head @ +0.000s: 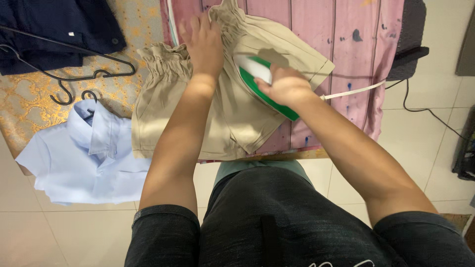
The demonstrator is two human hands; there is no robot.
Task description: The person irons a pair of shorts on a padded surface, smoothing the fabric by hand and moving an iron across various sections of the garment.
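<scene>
Beige shorts (227, 118) with a gathered waistband lie spread on a pink striped cloth (356, 59) over the ironing surface. My left hand (204, 45) presses flat on the waistband, fingers apart. My right hand (283, 86) grips the handle of a green and white iron (255, 74) that rests on the shorts just right of the waistband. The iron's white cord (354, 90) runs off to the right.
A light blue shirt (86, 158) lies at the left on a gold patterned cover (29, 104). Dark navy clothing (54, 29) and black hangers (74, 74) sit at the upper left. A black cable (425, 111) crosses the white tiled floor at right.
</scene>
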